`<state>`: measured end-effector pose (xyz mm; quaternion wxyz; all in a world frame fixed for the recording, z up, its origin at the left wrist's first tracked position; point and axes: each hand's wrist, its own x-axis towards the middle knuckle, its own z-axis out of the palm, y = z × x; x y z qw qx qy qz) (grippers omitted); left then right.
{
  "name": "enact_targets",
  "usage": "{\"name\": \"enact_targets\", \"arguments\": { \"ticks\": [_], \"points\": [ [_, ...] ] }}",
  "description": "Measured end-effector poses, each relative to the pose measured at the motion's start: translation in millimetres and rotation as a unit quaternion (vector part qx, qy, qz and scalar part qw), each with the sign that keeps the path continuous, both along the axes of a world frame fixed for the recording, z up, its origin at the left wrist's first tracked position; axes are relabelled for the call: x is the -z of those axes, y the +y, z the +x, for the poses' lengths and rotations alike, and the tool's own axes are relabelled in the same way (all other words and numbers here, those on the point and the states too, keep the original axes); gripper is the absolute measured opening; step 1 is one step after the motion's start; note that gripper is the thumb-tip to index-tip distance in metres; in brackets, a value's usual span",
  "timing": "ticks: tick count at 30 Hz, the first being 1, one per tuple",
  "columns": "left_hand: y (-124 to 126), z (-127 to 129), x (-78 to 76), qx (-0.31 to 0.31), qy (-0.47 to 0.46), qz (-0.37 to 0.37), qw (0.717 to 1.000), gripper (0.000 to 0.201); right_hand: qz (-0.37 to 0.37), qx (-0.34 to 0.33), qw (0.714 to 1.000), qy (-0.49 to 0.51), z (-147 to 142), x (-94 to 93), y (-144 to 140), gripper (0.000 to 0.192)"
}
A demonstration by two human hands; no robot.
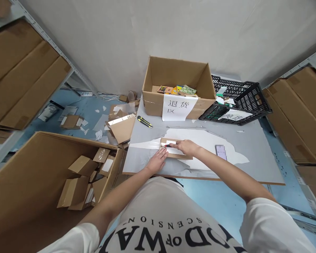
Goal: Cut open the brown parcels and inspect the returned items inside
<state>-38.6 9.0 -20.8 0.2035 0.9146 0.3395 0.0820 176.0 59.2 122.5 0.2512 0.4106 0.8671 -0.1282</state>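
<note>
A small cardboard box (pixel 185 156) with a white label lies flat on the grey table, partly over a sheet of white paper (pixel 213 140). My right hand (pixel 189 147) is closed round a small red-and-black knife (pixel 168 146), its tip at the clear tape on the box's left end. My left hand (pixel 157 161) lies with outstretched fingers against the near left corner of the box. To the right of the box rests a phone (pixel 221 152). Farther back on the left is a yellow-and-black utility knife (pixel 145 122).
An open carton (pixel 152 104) holding several small packets stands at the table's back, beside a black plastic crate (pixel 252 100). Left of the table, a large carton (pixel 21 175) contains several opened boxes. Cardboard scraps (pixel 122 128) lie nearby. Shelves with cartons flank both sides.
</note>
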Motion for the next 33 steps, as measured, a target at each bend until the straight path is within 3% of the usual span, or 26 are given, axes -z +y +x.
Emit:
{"name": "enact_targets", "arguments": {
  "ticks": [8,17,23,33],
  "points": [
    [-0.2,1.3,5.8,-0.005,-0.018,0.009,1.000,0.059,0.008,0.014,1.000,-0.023,9.8,-4.2,-5.9,0.054],
    [-3.2,1.5,2.2,-0.014,-0.007,0.014,1.000,0.057,0.016,0.017,0.999,-0.039,16.5,-4.6,-10.4,0.055],
    [-4.6,3.0,5.7,-0.014,0.013,0.034,0.999,0.051,-0.004,-0.008,1.000,-0.015,52.7,-2.5,-13.4,0.064],
    [2.6,9.2,9.6,-0.011,0.069,0.064,0.995,0.053,-0.019,0.070,0.997,-0.016,122.6,0.9,-44.5,0.065]
  ]
}}
